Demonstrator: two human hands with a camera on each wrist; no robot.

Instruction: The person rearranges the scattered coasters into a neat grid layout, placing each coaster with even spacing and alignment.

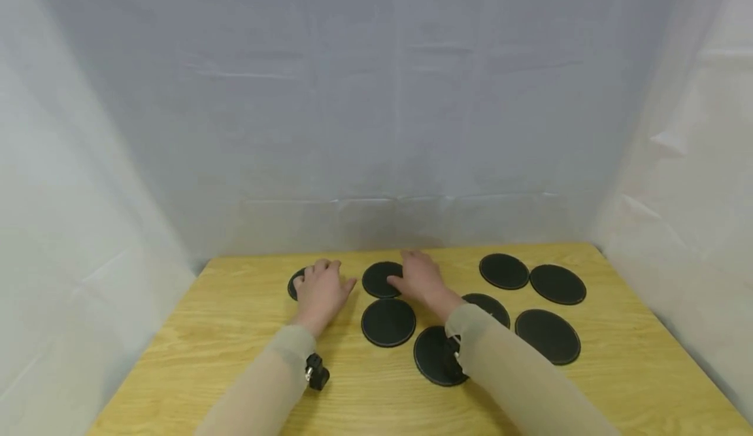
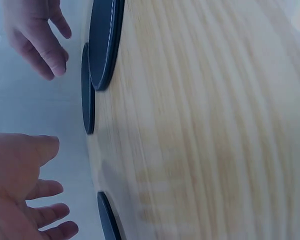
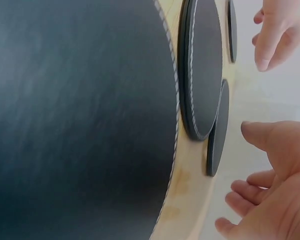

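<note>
Several flat black round coasters lie on a light wooden table (image 1: 235, 331). My left hand (image 1: 320, 290) hovers over the far-left coaster (image 1: 293, 285), hiding most of it, with the fingers straight and spread (image 2: 25, 195). That coaster's edge (image 2: 108, 223) shows just beside the fingers. My right hand (image 1: 419, 277) is at the right edge of the back middle coaster (image 1: 379, 279), fingers relaxed and holding nothing (image 3: 277, 190). I cannot tell whether either hand touches its coaster. Another coaster (image 1: 388, 322) lies in front, between the two hands.
More coasters lie to the right: two at the back (image 1: 504, 270) (image 1: 557, 284), one front right (image 1: 548, 336), and two partly under my right forearm (image 1: 434, 355) (image 1: 491, 306). White sheets wall in the table at the back and sides.
</note>
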